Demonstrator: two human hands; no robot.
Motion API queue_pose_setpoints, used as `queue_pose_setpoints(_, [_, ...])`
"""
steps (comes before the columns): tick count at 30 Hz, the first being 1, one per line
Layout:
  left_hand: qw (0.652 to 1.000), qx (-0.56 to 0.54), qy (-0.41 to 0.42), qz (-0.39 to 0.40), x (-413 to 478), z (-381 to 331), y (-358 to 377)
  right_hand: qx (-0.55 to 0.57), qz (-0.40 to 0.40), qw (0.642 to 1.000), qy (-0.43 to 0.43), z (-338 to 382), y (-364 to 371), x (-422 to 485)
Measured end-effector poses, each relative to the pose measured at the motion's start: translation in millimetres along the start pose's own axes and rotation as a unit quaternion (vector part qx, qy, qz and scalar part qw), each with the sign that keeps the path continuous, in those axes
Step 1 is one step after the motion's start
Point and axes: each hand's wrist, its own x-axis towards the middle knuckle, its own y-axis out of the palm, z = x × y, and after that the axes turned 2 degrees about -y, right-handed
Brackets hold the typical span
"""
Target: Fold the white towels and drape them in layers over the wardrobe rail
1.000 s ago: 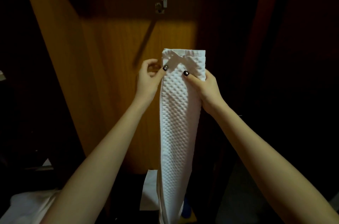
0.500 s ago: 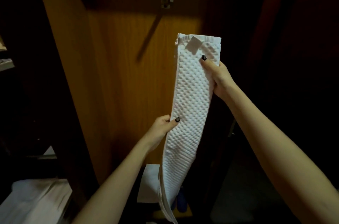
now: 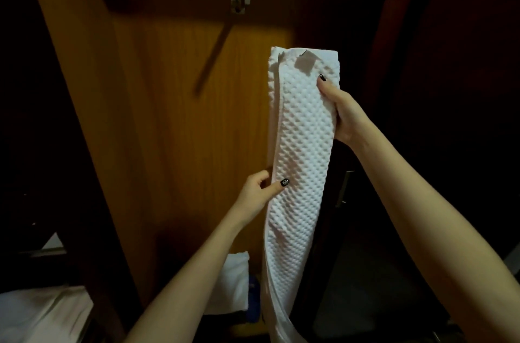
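- The white towel (image 3: 301,151) hangs in the air as a long narrow band, folded lengthwise, in front of the wooden wardrobe panel (image 3: 183,117); its top edge, with a small sewn label (image 3: 305,62), is uppermost; its lower end trails out of view at the bottom.
- The right grip (image 3: 342,114) pinches the towel's right edge near the top, thumb on the front face, fingers hidden behind; the left grip (image 3: 257,193) pinches the left edge about halfway down, thumb likewise on the front.
- The cloth looks soft, limp and light; its bumpy weave should give good friction, so slipping seems unlikely; nothing here is fragile.
- The weak point is the fold itself; along the upper left edge the layers sit slightly out of line, and loose layers could slide apart.
- It is probably best held across its full folded width, so every layer is caught; a one-edge hold would let the band sag and twist.
- I cannot make out the rail for certain; a metal fitting (image 3: 240,2) sits high on the panel; more white cloth (image 3: 36,311) lies at lower left.
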Motion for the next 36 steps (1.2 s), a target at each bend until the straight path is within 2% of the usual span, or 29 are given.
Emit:
queue_pose_setpoints(2, [0.998,0.033,0.035,-0.029,3,3,0,-0.027,-0.025,0.999,-0.011,3,-4,2])
queue_pose_setpoints(6, [0.975,0.176,0.078,-0.111,14,17,0,-0.105,-0.12,0.985,-0.061,1,-7,7])
queue_pose_setpoints(8, [0.97,0.196,0.086,-0.113,12,18,3,-0.126,-0.138,0.979,-0.082,-1,-6,7])
queue_pose_setpoints(11, [0.983,0.121,0.115,-0.071,3,5,6,-0.117,-0.155,0.977,-0.092,-1,-7,5])
queue_pose_setpoints(13, [0.989,0.08,0.126,-0.006,1,-6,2,-0.112,-0.173,0.976,-0.068,1,-9,8])
queue_pose_setpoints(16, [0.98,0.104,0.152,0.075,10,-20,-8,-0.113,-0.191,0.975,-0.016,4,-9,14])
queue_pose_setpoints(18, [0.986,0.082,0.131,0.06,16,-26,-14,-0.091,-0.178,0.979,0.031,5,-7,13])
queue_pose_setpoints(23, [0.995,-0.004,0.1,0.018,26,-28,-20,0.042,-0.055,0.989,0.127,-39,-3,-24])
queue_pose_setpoints(26, [0.995,-0.078,0.066,0.0,36,-35,-21,0.007,-0.007,0.986,0.169,-92,6,-66])
queue_pose_setpoints(28, [0.996,-0.07,0.063,0.001,43,-40,-26,0.0,0.019,0.987,0.161,-112,10,-81])
queue_pose_setpoints(32, [0.999,-0.02,0.048,0.003,45,-52,-26,0.036,-0.043,0.994,0.093,-110,19,-77])
queue_pose_setpoints(36, [0.996,0.003,-0.001,-0.092,32,-47,-19,0.038,-0.093,0.991,0.083,-109,22,-65])
